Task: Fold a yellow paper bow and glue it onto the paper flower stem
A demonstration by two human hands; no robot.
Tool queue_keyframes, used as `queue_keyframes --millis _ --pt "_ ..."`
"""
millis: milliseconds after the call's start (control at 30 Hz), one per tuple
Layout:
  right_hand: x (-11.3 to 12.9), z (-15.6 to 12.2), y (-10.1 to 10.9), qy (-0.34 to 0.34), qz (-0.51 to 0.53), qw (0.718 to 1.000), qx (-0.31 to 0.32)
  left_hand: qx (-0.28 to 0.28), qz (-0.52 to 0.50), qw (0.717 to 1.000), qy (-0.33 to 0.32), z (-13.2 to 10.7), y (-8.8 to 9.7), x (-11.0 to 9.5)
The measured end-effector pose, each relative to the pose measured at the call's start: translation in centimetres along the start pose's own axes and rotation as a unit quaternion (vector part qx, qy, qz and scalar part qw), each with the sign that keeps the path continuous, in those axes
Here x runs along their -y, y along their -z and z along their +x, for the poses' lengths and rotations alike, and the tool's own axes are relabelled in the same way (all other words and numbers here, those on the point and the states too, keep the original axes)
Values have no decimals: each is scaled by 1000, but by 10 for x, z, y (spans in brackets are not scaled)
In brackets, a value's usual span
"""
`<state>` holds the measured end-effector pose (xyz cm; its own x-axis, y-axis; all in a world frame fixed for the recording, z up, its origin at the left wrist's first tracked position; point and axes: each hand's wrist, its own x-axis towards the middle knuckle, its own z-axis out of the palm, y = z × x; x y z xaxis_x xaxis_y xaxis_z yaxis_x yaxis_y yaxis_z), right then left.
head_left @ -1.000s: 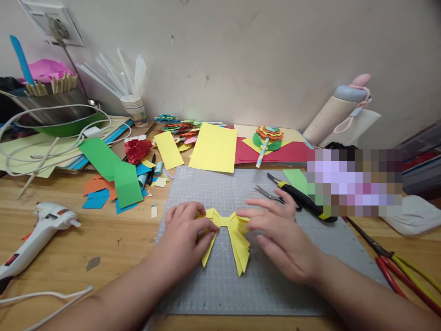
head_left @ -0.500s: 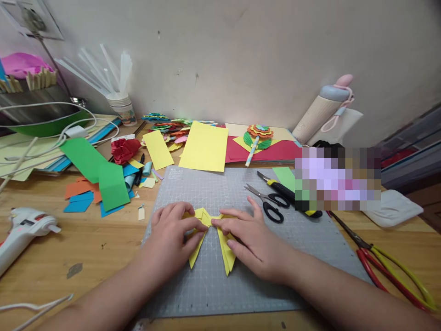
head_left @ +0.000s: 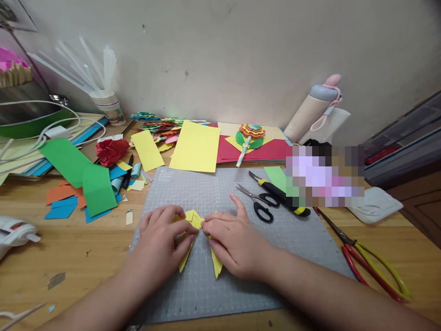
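Observation:
A yellow folded paper bow [head_left: 193, 218] lies on the grey cutting mat [head_left: 179, 299], its two pointed tails toward me. My left hand [head_left: 165, 236] grips the bow's left half, thumb and forefinger pinching near its middle. On the other side, my right hand [head_left: 237, 243] has its fingers closed over the right half, fingertips close to the narrow centre, covering most of that loop. Its forefinger sticks up, away from the paper. Just beyond my right hand lie black-handled scissors [head_left: 260, 202] and a black and yellow utility knife [head_left: 280, 193].
Large red-and-yellow-handled scissors [head_left: 374, 262] rest at the right. A glue gun [head_left: 15, 234] sits at the left, near green paper strips [head_left: 98, 188] and scraps. Behind the mat are a yellow sheet [head_left: 196, 147], a paper flower [head_left: 251, 133] and a leaning bottle [head_left: 312, 110].
The view has shifted, so the scene sits further left. My right hand has closed in on the bow's centre and covers more of its right half. My left hand keeps its pinch.

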<state>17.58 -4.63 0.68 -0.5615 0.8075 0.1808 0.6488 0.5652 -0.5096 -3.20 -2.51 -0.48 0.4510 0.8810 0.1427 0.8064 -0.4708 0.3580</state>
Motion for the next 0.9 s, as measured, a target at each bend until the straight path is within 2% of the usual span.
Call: queue_keyframes --millis 200,333,533,667,800,867,900 --pt "-11 -10 1 24 20 999 -11 15 -8 1000 -11 -2 0 3" --pt "-16 -12 6 -3 33 998 -44 23 -11 1000 -17 -2 2 5" --pt "-10 -6 7 -9 40 998 44 28 1 999 -28 -6 4 7" --pt "-7 -4 4 -29 31 997 61 19 10 999 -32 -4 2 6" --pt "-6 -6 4 -28 4 998 50 -5 -28 999 -39 -5 20 -4" --pt "-6 -7 3 -14 -13 999 43 -5 -65 997 -48 -20 34 -6" --pt "-7 -7 3 -7 -18 999 41 12 -80 995 -51 -33 38 -4"
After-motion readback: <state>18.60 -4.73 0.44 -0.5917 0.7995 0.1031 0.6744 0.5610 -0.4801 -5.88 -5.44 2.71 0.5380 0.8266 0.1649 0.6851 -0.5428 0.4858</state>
